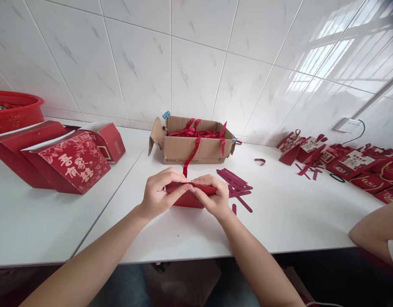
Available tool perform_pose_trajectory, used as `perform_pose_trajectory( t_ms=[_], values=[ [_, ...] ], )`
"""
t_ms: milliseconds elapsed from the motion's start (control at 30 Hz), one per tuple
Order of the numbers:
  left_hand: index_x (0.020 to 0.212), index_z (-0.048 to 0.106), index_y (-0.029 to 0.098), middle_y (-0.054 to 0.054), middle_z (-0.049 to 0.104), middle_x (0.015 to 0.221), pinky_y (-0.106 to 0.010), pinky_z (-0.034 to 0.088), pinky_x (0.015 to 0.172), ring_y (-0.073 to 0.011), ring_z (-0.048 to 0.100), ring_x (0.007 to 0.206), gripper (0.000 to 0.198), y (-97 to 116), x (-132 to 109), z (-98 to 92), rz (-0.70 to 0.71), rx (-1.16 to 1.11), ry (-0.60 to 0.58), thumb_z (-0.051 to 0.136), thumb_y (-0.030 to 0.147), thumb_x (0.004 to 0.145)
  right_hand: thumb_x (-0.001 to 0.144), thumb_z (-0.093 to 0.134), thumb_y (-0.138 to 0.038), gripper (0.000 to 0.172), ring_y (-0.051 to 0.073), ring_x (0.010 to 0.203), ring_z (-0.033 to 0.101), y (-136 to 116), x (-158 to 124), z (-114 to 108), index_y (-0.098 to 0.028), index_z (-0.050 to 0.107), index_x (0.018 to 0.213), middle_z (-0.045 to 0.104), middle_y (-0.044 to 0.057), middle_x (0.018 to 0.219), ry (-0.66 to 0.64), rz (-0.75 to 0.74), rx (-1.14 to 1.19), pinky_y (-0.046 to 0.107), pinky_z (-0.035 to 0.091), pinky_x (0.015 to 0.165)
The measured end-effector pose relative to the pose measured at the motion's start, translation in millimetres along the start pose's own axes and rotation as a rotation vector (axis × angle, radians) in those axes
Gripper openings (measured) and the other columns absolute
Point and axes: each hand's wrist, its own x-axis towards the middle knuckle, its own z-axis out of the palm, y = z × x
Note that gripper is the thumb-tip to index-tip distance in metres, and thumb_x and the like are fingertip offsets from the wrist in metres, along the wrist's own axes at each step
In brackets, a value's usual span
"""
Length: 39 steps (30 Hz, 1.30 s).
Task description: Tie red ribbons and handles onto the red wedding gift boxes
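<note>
Forearms reach in from the lower edge to the left hand (pixel 158 194) and right hand (pixel 214 198), which meet over a small red card piece (pixel 187 201) lying on the tabletop (pixel 279 217), a little left of centre. Fingers (pixel 180 190) of both hands are pressed together, pinching the piece's upper edge from either side. Step in hand, as judged: working that top edge, toward which a red ribbon (pixel 187 164) hangs from the cardboard carton (pixel 183 150) just behind. Continuing calls for an even two-sided pinch, since thin card creases readily. Dark red strips (pixel 235 184) lie just right of the right hand. Large red printed bags (pixel 71 164) stand well left, small red bags (pixel 353 164) far right, near another person's arm (pixel 375 230).
</note>
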Motion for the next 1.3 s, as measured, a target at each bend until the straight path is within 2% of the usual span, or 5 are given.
perform_pose_trajectory(
  t_ms=[800,1033,1133,1200,1300],
  values=[
    [0.066,0.068,0.016,-0.001,0.065,0.065,-0.024,0.048,0.056,-0.0139,0.060,0.060,0.024,1,12,-11.6,-0.488,-0.182,-0.198,0.083,0.034,0.063,0.077,0.071,-0.035,0.027,0.016,0.070,0.065,0,9,-8,-0.021,0.052,0.064,0.065,0.001,0.074,-0.190,0.244,0.214,0.032,0.055,0.065],
    [0.071,0.070,0.019,0.000,0.067,0.071,-0.025,0.048,0.063,-0.0150,0.062,0.069,0.022,-3,12,-12.1,-0.706,-0.227,-0.166,0.079,0.039,0.068,0.085,0.061,-0.038,0.017,0.019,0.097,0.065,0,14,-25,-0.024,0.061,0.096,0.065,0.006,0.108,-0.383,0.309,0.195,0.038,0.054,0.084],
    [0.071,0.068,0.018,0.000,0.066,0.072,-0.025,0.046,0.062,-0.0152,0.061,0.070,0.024,0,11,-11.6,-0.736,-0.178,-0.087,0.078,0.040,0.067,0.083,0.064,-0.034,0.033,0.023,0.119,0.054,-3,0,-37,-0.026,0.056,0.114,0.058,0.009,0.123,-0.193,0.248,0.003,0.041,0.049,0.094],
    [0.068,0.065,0.017,0.000,0.064,0.071,-0.025,0.044,0.059,-0.0149,0.059,0.067,0.027,2,10,-10.6,-0.730,-0.145,-0.040,0.077,0.041,0.068,0.083,0.063,-0.030,0.023,0.022,0.107,0.058,-5,-18,-40,-0.025,0.058,0.104,0.061,0.008,0.107,0.054,0.172,-0.188,0.037,0.052,0.081],
    [0.065,0.062,0.017,0.000,0.061,0.069,-0.026,0.042,0.059,-0.0149,0.058,0.066,0.027,6,9,-8.2,-0.694,-0.107,-0.001,0.075,0.040,0.070,0.082,0.066,-0.027,0.007,0.017,0.072,0.058,-8,-45,-34,-0.024,0.061,0.085,0.059,0.003,0.079,-0.008,0.127,-0.408,0.031,0.051,0.062]
  ],
)
